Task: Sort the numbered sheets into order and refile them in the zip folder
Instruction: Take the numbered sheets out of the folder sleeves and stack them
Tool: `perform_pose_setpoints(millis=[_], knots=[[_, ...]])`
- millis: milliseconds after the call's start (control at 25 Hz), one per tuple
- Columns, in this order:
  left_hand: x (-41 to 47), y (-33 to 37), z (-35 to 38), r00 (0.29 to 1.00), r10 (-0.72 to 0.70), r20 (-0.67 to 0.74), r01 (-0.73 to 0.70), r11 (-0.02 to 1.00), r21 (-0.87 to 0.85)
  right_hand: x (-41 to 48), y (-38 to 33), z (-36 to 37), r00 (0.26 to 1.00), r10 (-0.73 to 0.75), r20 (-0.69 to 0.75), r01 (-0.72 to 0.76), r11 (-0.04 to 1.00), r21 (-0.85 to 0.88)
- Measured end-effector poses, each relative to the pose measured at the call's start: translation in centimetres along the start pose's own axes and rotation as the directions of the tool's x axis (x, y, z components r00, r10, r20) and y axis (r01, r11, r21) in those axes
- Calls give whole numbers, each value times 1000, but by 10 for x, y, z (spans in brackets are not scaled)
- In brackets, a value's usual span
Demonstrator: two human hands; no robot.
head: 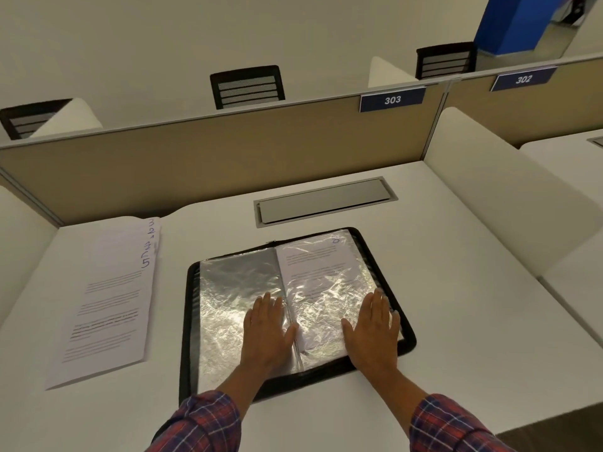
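Note:
A black zip folder (188, 321) lies open on the white desk, showing two shiny plastic sleeves. The left sleeve (228, 288) looks empty. The right sleeve holds a printed sheet (313, 259) with a handwritten blue number at its top corner. My left hand (266, 331) rests flat on the left sleeve near the spine. My right hand (373, 327) lies flat on the right sleeve by the folder's right edge. A fanned stack of numbered sheets (111, 305) lies left of the folder, with 5 on top and 3 and 2 visible behind.
A grey cable hatch (323, 200) is set into the desk behind the folder. A tan partition (195, 158) with a 303 label (392, 99) closes the back. White side dividers (489, 190) flank the desk, and chair backs show beyond.

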State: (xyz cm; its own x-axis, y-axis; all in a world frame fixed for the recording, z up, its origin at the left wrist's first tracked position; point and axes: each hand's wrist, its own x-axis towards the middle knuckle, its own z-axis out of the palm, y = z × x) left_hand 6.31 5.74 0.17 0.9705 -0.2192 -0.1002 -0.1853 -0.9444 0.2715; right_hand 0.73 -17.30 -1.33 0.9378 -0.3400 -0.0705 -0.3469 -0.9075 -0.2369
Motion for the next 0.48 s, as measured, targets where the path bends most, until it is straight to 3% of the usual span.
perform_pose_setpoints(millis=[120, 480], knots=[[-12, 4, 12, 997, 52, 62, -52, 999, -9, -11, 10, 8, 998, 61, -12, -62, 997, -48], [-8, 0, 2, 992, 53, 119, -52, 999, -16, -13, -20, 5, 995, -1, -103, 2, 1000, 4]])
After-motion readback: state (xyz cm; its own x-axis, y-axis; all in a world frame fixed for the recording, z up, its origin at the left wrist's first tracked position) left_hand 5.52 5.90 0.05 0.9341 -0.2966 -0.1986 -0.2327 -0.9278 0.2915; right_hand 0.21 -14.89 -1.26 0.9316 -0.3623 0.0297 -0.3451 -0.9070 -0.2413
